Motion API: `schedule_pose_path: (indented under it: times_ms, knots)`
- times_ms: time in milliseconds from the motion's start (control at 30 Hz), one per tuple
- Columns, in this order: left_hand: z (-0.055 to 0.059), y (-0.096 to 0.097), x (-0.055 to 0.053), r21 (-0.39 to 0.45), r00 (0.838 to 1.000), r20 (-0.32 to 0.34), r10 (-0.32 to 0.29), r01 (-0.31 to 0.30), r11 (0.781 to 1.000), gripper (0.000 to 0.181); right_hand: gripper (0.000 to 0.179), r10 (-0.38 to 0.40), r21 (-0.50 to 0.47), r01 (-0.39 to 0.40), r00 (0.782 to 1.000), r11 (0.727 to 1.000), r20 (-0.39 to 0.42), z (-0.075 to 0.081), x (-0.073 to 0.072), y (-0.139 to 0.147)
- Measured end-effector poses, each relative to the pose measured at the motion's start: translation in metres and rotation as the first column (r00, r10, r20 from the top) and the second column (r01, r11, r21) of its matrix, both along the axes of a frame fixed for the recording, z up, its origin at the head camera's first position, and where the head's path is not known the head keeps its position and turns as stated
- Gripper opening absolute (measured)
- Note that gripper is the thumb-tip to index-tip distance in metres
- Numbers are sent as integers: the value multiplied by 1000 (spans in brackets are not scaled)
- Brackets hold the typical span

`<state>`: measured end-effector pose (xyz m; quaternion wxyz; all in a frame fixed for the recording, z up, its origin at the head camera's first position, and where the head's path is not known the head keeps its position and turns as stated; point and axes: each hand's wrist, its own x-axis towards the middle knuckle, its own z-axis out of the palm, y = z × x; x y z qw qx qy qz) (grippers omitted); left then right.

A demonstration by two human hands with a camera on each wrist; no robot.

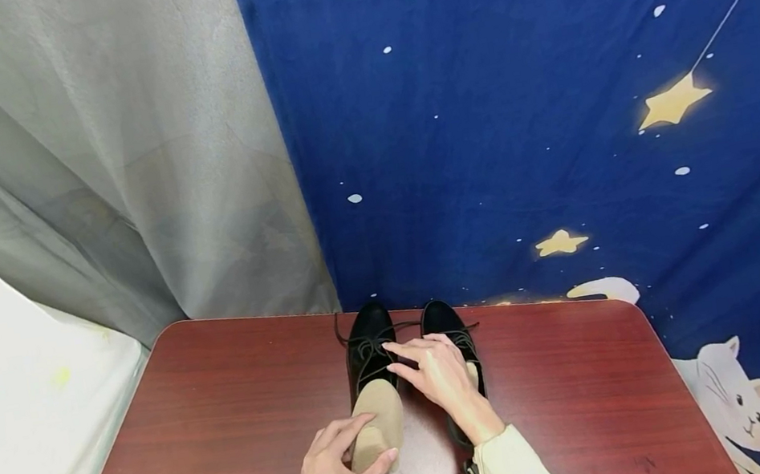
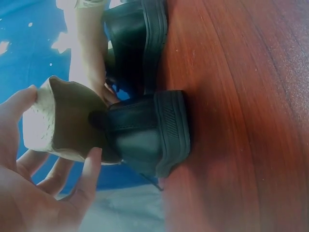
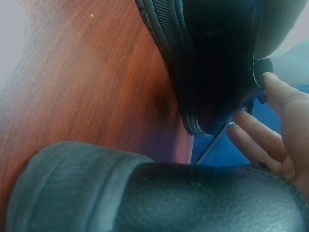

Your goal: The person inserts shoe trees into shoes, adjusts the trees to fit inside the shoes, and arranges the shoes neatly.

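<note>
Two black lace-up shoes stand side by side, toes toward the back edge. My left hand (image 1: 347, 468) holds a beige insole (image 1: 380, 407) by its sides, thumb on one edge and fingers on the other. In the left wrist view, this insole (image 2: 77, 121) bends up out of the left shoe (image 2: 140, 130), its front end hidden inside. My right hand (image 1: 438, 370) reaches over the right shoe (image 1: 440, 315); its thumb and forefinger are apart, their tips at the left shoe's laces (image 1: 366, 348). Inside the right shoe is a beige lining, partly covered by that hand.
The shoes stand on a reddish-brown wooden table (image 1: 245, 418) with rounded corners. Behind it hang a grey curtain (image 1: 196, 174) and a blue star-patterned cloth (image 1: 482, 133). A white cloth-covered surface (image 1: 19, 417) adjoins at the left.
</note>
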<state>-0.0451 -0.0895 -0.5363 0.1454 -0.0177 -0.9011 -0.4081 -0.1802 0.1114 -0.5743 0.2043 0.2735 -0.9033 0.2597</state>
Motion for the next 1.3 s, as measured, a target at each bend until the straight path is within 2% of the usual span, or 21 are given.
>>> schedule_pose_path:
  times_ms: [333,567,900,1300]
  knots:
    - [-6,6,-5,-95,997,-78,-1,-7,995,51,39,9,-2,-9,1000,1000,-13,0,0,-1]
    - [-8,7,-9,-106,999,-36,-9,5,994,50,40,13,2,-13,1000,1000,-27,-1,-1,-1]
    - [-12,4,-10,-100,998,-41,-54,50,994,57,43,21,41,-21,1000,999,-13,-2,0,1]
    - [-5,0,-15,-90,994,31,-104,107,990,54,48,25,86,-28,999,996,30,1,1,4]
